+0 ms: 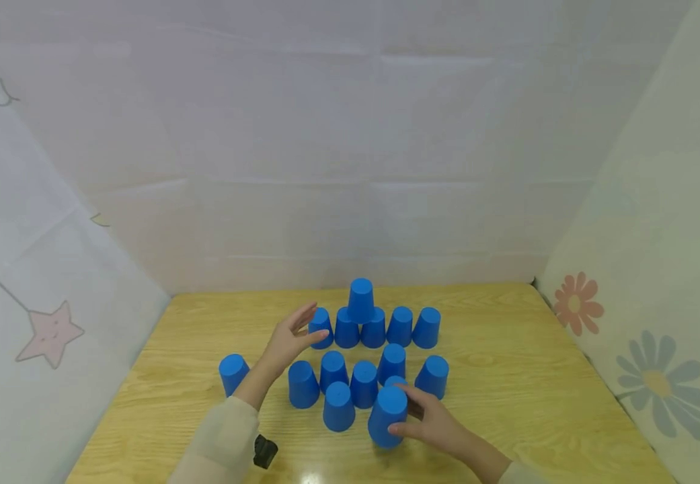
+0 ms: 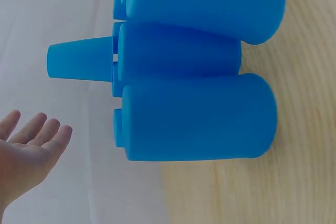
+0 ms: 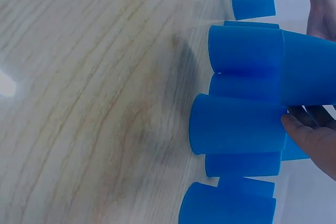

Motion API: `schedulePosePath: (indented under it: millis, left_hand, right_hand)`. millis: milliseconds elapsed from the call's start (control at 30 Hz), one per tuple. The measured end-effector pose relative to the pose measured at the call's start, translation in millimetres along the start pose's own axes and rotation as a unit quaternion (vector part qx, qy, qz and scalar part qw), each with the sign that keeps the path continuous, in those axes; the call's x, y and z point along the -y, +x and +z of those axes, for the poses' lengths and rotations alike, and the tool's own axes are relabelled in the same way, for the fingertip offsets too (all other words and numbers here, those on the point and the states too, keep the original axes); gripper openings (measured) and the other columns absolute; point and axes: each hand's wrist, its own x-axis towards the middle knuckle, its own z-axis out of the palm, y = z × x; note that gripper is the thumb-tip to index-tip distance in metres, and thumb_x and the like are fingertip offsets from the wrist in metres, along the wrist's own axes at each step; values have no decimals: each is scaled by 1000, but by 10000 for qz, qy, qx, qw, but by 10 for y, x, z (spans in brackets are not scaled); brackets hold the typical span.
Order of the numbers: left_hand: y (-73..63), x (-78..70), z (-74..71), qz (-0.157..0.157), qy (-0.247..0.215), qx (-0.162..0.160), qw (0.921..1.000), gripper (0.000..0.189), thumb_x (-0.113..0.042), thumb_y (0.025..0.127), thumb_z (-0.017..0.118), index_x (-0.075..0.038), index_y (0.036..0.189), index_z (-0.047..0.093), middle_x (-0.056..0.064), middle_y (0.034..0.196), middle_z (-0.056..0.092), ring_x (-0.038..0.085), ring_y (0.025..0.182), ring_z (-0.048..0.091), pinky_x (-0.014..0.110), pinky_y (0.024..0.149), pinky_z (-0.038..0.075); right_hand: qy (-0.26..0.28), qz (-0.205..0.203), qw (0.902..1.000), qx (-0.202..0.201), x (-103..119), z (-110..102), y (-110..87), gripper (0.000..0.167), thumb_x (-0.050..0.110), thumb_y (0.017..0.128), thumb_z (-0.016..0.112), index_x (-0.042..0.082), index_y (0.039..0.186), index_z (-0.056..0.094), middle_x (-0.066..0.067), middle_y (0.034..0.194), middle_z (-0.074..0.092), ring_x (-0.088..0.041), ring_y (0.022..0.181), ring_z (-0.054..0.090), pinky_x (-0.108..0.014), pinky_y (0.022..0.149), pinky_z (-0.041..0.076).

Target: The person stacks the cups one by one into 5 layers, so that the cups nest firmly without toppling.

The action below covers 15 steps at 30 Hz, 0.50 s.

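Note:
My right hand (image 1: 437,423) grips a blue cup (image 1: 388,420) at the front right, thumb on the near side and fingers around the far side. The cup is upside down and looks raised a little off the table. My left hand (image 1: 289,339) is held in the air, fingers spread and holding nothing, in front of the leftmost cup (image 1: 322,329) of the back row. One cup (image 1: 360,301) sits on two cups of that row. Several more upturned blue cups, such as this front one (image 1: 339,407), stand between the hands.
A lone blue cup (image 1: 232,373) stands to the left, partly behind the left forearm. Another cup (image 1: 432,376) is at the right. A small dark object (image 1: 265,451) shows beside the left sleeve. White printed cloth (image 1: 362,168) hangs behind the wooden table (image 1: 507,376).

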Motion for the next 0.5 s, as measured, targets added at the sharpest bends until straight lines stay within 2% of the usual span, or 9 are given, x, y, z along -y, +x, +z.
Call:
schedulePosePath:
  millis: [133, 333, 500]
  left_hand:
    - [-161, 10, 26, 7, -9, -13, 10000, 64, -25, 78, 65, -12, 132, 34, 10, 132, 36, 25, 121, 31, 45, 95, 27]
    - [-413, -173, 106, -54, -1, -71, 10000, 61, -15, 78, 64, -5, 131, 34, 15, 132, 35, 28, 121, 30, 47, 95, 25]
    - [-529, -169, 193, -14, 163, -183, 9997, 61, -11, 76, 66, -2, 129, 37, 17, 130, 37, 30, 119, 32, 47, 94, 27]
  right_hand:
    - [118, 19, 9999, 18, 15, -37, -13, 53, 14, 83, 59, 4, 130, 35, -14, 126, 41, -25, 114, 41, -40, 90, 36]
    - [183, 70, 9998, -1, 95, -129, -17, 53, 13, 82, 59, 1, 128, 36, -16, 123, 44, -25, 112, 43, -39, 89, 37]
    - [149, 135, 9997, -145, 209, -249, 22, 56, 13, 81, 61, -1, 128, 34, -18, 122, 43, -30, 111, 42, -39, 88, 38]
